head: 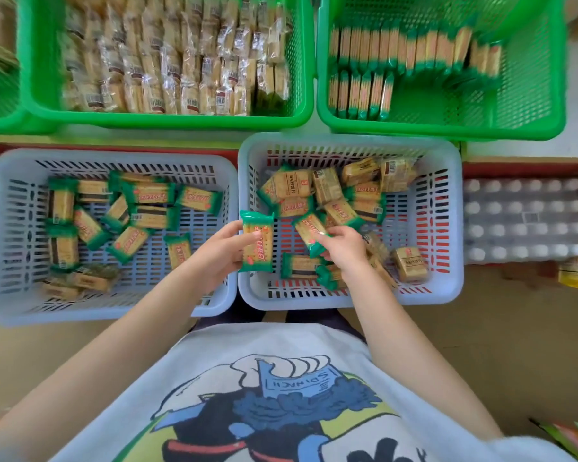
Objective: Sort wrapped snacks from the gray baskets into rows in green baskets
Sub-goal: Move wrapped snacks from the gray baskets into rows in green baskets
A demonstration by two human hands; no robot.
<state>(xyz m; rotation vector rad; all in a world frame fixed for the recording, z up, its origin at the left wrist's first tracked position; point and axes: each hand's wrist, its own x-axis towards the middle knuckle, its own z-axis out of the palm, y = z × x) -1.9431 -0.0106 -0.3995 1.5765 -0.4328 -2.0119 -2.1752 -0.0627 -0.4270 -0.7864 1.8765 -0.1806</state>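
The left hand [226, 250] grips an upright green-edged cracker packet [257, 242], fingers curled round its left side, over the rim where the two gray baskets meet. The right hand [342, 247], at 3 o'clock from it, pinches a second green-edged packet [311, 231] by its lower end; that packet tilts up toward 11 o'clock above the loose pile in the right gray basket [447, 225]. That basket holds a jumble of green-edged packets and clear-wrapped tan ones, lying at all angles. The left gray basket [0, 228], touching it at 9 o'clock, holds mostly green-edged packets scattered flat.

At 12 o'clock stand two green baskets. The left green basket [167, 120] is nearly full of clear-wrapped crackers standing in rows. The right green basket [531, 105] holds green-edged packets on edge: one long row along the back and a short row in front at its left, the right front floor bare. A tray of white-capped bottles [523, 221] sits at 3 o'clock of the gray baskets.
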